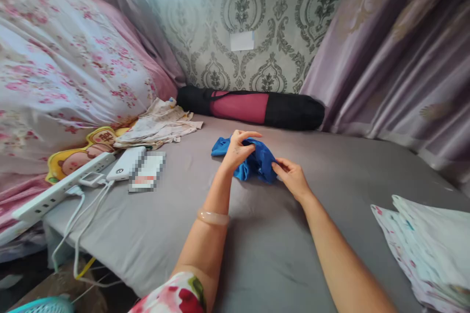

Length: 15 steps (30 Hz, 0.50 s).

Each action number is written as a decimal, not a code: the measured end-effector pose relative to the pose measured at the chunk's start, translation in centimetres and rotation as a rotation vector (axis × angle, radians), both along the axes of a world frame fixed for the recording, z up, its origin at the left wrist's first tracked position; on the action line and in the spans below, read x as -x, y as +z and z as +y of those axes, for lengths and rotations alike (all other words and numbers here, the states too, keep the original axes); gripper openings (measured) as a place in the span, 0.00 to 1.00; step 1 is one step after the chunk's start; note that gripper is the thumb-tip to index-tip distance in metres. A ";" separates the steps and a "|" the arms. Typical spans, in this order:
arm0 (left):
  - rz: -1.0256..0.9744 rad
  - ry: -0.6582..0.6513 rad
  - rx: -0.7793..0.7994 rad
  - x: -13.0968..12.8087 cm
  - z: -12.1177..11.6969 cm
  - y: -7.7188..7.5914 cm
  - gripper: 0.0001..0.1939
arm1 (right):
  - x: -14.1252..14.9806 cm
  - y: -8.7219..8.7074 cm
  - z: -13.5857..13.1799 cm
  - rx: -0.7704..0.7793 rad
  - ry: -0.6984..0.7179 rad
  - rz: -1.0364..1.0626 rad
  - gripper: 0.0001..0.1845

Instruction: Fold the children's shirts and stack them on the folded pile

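Observation:
A small blue garment [257, 159] lies crumpled on the grey bedsheet [257, 234] near the middle of the bed. My left hand [237, 149] pinches its top edge, fingers curled over the cloth. A pale bangle sits on that wrist. My right hand [292, 176] grips the garment's right lower corner between thumb and fingers. Both forearms reach forward from the bottom of the view.
A black and pink rolled bag [253, 105] lies against the wall. Beige clothes [157, 127], a white power bank [127, 164], a power strip [58, 188] with cables, a cartoon cushion [81, 154] and a floral quilt [66, 68] sit left. Folded floral fabric [429, 249] lies right.

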<state>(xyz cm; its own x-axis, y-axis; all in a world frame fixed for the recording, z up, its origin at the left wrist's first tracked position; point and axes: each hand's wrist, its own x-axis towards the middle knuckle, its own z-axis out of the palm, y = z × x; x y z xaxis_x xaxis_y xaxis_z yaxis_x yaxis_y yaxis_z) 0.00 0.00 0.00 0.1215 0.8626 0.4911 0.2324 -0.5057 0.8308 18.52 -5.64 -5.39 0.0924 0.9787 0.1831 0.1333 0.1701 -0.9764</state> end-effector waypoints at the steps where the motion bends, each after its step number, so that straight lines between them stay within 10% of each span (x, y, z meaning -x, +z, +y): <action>1: 0.022 0.010 -0.005 0.2 0.1 -0.2 0.22 | -0.1 -0.2 0.1 0.004 -0.006 -0.006 0.24; 7: 0.073 -0.049 0.009 0.7 0.3 -0.9 0.14 | -1.5 1.0 0.4 -0.098 -0.132 -0.097 0.24; 15: -0.176 -0.376 0.051 -0.4 -2.2 2.7 0.08 | -2.8 11.2 -5.5 -0.195 -0.228 -0.282 0.23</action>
<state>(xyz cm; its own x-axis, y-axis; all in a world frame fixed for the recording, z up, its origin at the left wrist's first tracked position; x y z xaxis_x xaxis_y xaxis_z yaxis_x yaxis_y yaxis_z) 0.41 -2.24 2.72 0.3506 0.7979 0.4904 -0.1086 -0.4855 0.8675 21.36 -11.13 5.82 0.2227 0.8836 0.4119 0.4463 0.2832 -0.8489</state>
